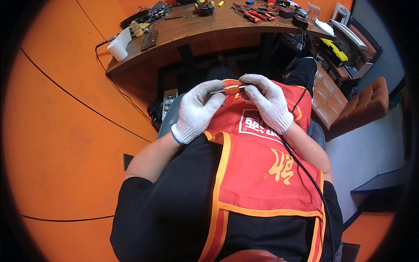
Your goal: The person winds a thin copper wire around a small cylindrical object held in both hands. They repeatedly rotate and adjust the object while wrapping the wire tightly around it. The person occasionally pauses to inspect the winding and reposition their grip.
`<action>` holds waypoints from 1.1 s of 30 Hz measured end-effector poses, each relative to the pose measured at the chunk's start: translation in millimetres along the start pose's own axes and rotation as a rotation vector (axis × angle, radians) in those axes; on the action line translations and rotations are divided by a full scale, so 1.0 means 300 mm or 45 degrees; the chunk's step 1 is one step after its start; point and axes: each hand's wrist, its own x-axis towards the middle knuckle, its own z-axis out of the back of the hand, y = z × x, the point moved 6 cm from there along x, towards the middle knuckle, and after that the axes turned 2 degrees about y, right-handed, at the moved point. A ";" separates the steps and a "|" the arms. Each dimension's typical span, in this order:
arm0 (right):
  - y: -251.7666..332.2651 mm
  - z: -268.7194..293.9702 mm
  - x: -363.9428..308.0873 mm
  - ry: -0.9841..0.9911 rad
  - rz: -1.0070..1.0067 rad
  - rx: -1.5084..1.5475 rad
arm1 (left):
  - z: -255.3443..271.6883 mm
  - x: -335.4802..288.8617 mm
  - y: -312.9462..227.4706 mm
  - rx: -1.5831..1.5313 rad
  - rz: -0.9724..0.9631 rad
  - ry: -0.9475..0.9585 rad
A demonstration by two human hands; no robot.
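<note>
Evidently, my left grip [196, 109] and right grip [271, 104] pinched opposite ends of the coil-wound rod [231, 90] over my red apron [244, 190], nearer than the surface [192, 29]; light, even pressure seemed wisest.

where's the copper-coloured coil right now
In the head view, the copper-coloured coil is above and slightly right of centre, on a rod held between the left hand and right hand, over the red apron.

A reddish-orange coil [231, 90] (plump) wraps a slim core [217, 91], nearly level.
</note>
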 end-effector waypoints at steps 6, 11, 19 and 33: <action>0.017 0.001 0.004 -0.013 0.135 -0.170 | 0.003 -0.003 0.005 -0.102 0.020 -0.019; 0.014 0.002 0.000 0.008 0.036 -0.110 | 0.007 -0.003 0.000 -0.051 0.019 -0.032; 0.069 -0.016 -0.020 0.060 0.178 -0.396 | -0.001 -0.002 -0.018 0.147 -0.030 0.020; 0.126 -0.038 -0.038 0.092 0.734 -0.789 | 0.001 -0.008 -0.067 0.253 -0.077 0.025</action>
